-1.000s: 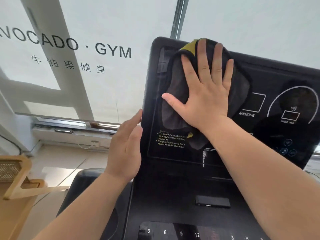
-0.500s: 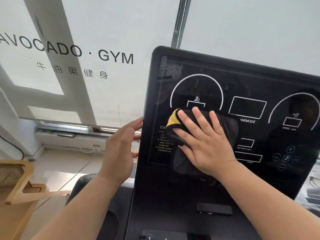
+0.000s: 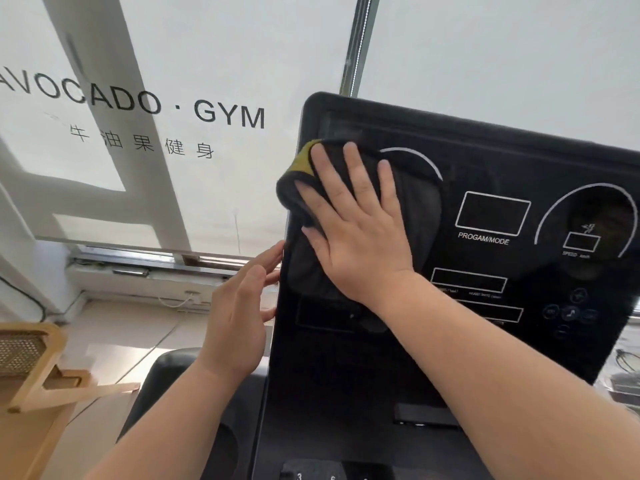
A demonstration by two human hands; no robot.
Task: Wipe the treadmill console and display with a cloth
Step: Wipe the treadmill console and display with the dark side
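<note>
The black treadmill console fills the right half of the view, its glossy display marked with white dials and boxes. A dark cloth with a yellow corner lies flat against the display's upper left part. My right hand presses it there with straight, spread fingers. My left hand is beside the console's left edge, fingers straight, with the fingertips touching that edge. The cloth hides the left dial's lower part.
A frosted window with "AVOCADO · GYM" lettering stands behind the console. A wooden rack sits at the lower left. A row of number keys runs along the console's bottom. A black cup holder lies left of it.
My right hand slid the cloth down from the display's top to its middle, then up and left toward the upper left edge. My left hand stayed at the console's left edge.
</note>
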